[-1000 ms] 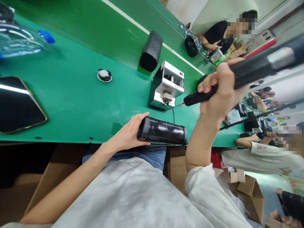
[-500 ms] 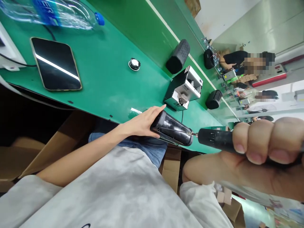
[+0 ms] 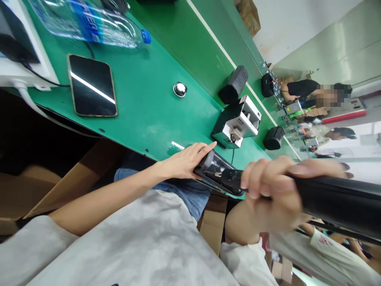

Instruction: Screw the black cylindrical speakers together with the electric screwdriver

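Note:
My left hand [image 3: 186, 162] is wrapped round the end of a black speaker housing [image 3: 210, 162] with a perforated mesh, at the table's near edge. In my right hand [image 3: 272, 188], closed round its body, is a black electric screwdriver [image 3: 330, 198]. It lies roughly level, its tip over the housing near my left fingers. Whether the tip touches a screw I cannot tell. The screwdriver's front hides part of the housing. Just beyond the housing stands a black and silver screw feeder [image 3: 236, 125].
A small round silver part [image 3: 180, 89], a phone [image 3: 93, 85] and a water bottle [image 3: 104, 28] lie on the green table [image 3: 139, 99]. Dark speakers [image 3: 234, 85] stand past the feeder. A co-worker [image 3: 302, 89] sits further along. Cardboard boxes [image 3: 212, 222] are below.
The screwdriver tip has moved left along the housing, from its far end towards my left hand. My right hand has come nearer the housing too. The view has shifted slightly.

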Available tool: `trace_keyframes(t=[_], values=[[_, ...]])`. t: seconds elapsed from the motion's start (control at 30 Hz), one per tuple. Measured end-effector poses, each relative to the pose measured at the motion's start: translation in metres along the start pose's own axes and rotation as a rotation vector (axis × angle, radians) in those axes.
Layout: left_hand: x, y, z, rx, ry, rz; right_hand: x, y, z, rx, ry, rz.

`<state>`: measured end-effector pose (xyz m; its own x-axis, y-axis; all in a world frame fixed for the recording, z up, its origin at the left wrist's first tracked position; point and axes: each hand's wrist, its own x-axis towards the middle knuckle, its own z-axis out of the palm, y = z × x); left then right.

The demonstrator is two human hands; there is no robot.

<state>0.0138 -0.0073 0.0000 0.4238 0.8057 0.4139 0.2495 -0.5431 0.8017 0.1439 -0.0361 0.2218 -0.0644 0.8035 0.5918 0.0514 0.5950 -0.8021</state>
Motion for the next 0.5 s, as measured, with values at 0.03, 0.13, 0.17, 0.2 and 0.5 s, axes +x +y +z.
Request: trace_keyframes(t=[0.03,0.13,0.17,0.2,0.5], values=[[0.000,0.001,0.000,0.009,0.000,0.003,-0.003,0.007,0.004,0.038,-0.005,-0.013],[0.000,0.003,0.002,0.043,-0.011,0.012,-0.008,0.020,0.005,0.084,-0.019,0.005],[-0.001,0.003,0.002,0.058,-0.015,0.010,-0.008,0.021,0.002,0.088,0.004,0.016],[-0.001,0.003,0.003,0.075,-0.018,0.006,-0.009,0.022,-0.001,0.090,0.017,0.033],[-0.003,-0.003,0.009,0.097,-0.057,-0.033,-0.009,0.027,-0.003,0.115,-0.056,-0.009]])
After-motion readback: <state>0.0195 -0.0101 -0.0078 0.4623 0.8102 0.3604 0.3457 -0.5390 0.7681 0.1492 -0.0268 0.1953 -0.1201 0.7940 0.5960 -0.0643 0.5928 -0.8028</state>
